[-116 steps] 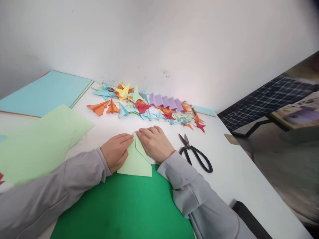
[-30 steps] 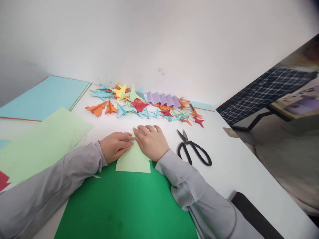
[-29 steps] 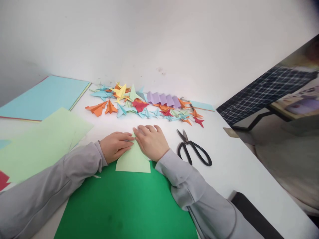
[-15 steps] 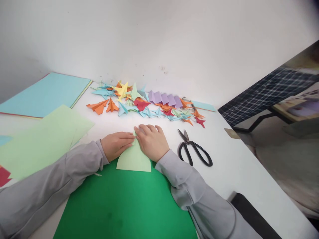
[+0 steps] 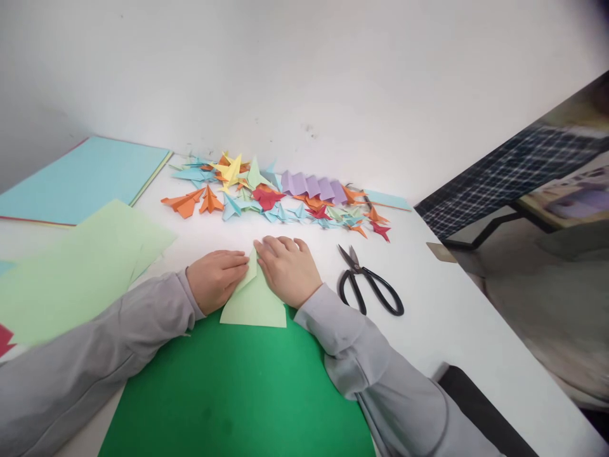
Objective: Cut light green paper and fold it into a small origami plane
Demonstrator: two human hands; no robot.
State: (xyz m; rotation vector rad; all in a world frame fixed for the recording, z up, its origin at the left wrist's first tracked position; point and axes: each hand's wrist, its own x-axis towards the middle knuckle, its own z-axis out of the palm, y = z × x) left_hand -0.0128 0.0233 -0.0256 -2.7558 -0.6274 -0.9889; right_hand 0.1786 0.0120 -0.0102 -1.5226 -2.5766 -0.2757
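A light green piece of paper (image 5: 254, 308) with its top corners folded in to a point lies on the upper edge of a green sheet (image 5: 238, 393). My left hand (image 5: 216, 279) pinches its left folded flap, fingers pressed together and the thumb hidden. On the right slope of the paper, my right hand (image 5: 292, 270) holds it down with bent fingers, the index fingertip near the peak. The left flap shows between the two hands; the right hand covers much of the right side.
Black-handled scissors (image 5: 368, 279) lie partly spread to the right. Folded paper planes (image 5: 183, 203) and a purple pleated strip (image 5: 314, 188) line the wall. Light green sheets (image 5: 85, 273) and a blue-topped stack (image 5: 90, 174) are at left. A black object (image 5: 480, 406) sits lower right.
My left hand has shifted slightly left and away from the peak, uncovering the folded left flap. My right hand stays on the paper, and the view has moved a little.
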